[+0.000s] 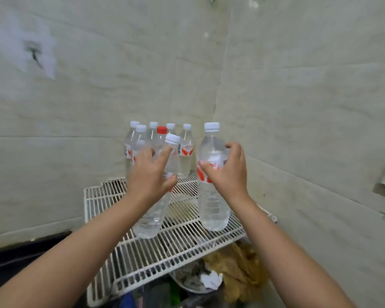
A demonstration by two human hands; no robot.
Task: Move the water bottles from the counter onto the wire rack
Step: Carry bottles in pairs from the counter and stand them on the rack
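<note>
head view, each hand (left (150,174), right (228,172)) gripping bottle

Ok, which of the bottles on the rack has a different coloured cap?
The red-capped bottle in the back cluster, just behind the tilted bottle in the left hand. Every other bottle showing has a white cap.

A plain back corner of a home kitchen or utility nook: pale tiled walls (298,96) meet here, a white wire rack (182,238) stocked with water bottles (185,150), rags and crumpled rubbish (231,270) piled beneath it.
</note>
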